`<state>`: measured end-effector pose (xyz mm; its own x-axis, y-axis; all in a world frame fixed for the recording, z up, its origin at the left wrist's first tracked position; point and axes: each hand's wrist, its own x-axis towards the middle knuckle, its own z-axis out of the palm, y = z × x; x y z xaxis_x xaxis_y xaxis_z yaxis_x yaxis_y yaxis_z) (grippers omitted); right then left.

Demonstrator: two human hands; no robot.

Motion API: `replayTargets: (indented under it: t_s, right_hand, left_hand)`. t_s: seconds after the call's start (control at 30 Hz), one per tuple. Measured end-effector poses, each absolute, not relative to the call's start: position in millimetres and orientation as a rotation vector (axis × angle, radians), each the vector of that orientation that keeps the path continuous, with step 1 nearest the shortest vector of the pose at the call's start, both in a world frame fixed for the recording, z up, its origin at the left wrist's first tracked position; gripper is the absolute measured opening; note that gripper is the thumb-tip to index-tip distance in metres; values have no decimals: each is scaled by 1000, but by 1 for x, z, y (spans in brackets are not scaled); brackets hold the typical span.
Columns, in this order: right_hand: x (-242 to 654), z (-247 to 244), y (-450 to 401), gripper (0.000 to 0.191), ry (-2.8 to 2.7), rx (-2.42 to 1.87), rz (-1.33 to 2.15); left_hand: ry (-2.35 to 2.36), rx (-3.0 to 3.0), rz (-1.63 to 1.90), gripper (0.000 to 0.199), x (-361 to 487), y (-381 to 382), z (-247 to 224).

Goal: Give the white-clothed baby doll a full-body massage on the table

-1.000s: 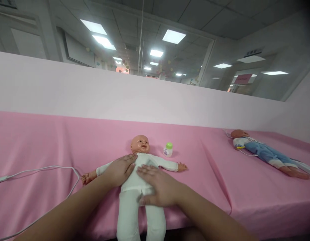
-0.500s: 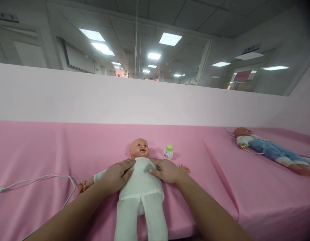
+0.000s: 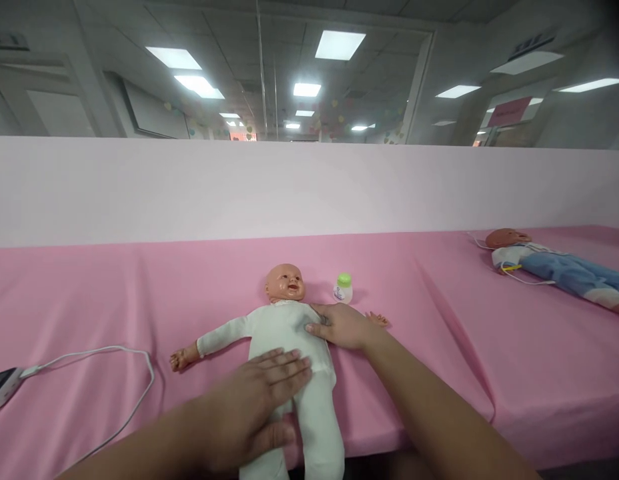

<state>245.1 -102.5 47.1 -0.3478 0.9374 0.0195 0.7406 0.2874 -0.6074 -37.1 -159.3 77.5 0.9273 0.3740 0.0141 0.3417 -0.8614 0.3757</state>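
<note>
A baby doll in a white suit lies on its back on the pink-covered table, its head toward the wall. My left hand is stretched out over the doll's lower belly and hip, fingers extended side by side and the thumb apart. My right hand rests on the doll's chest and shoulder at the right, its thumb spread from the fingers; some fingertips are hidden. Just beyond my right hand stands a small clear bottle with a green cap. Neither hand grasps anything.
Another doll in blue and white clothes lies at the far right, with a thin white tube by it. At the left edge is a white device with a cable. A low white wall with glass above stands behind the pink cover.
My left hand has slid from the doll's chest down to its lower belly, uncovering the chest and arm on that side. My right hand stays at the chest. The view has shifted slightly.
</note>
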Motion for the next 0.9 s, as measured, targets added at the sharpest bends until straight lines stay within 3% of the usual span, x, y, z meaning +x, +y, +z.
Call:
replayTargets:
  t_s: [0.3,0.9]
  right_hand:
    - [249,42,-100,53,-2157,-1476,771]
    - [252,49,-104,45,-2102,-1450,826]
  left_hand:
    - [849,2725,437,53,-34,-72,38]
    - [1387,2518,643,55,-46,-66,31]
